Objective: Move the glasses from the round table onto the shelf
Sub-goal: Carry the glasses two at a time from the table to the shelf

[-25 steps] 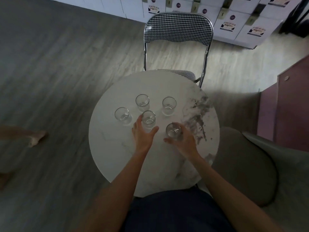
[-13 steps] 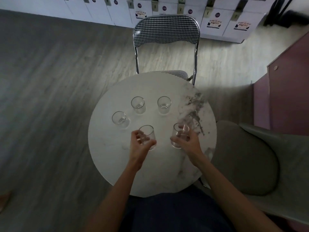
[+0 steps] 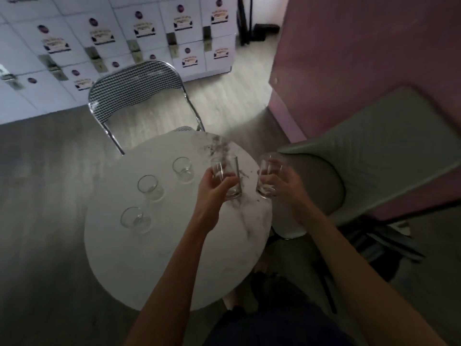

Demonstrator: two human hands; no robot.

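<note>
Clear glass filled both our hands: the left hand (image 3: 212, 193) wrapped its fingers (image 3: 225, 182) round one tumbler (image 3: 225, 177), the right hand (image 3: 289, 189) clasped another tumbler (image 3: 268, 177), both lifted above the marble worktop (image 3: 159, 258). Three glasses (image 3: 149, 187) stood on it, left of our hands.
</note>
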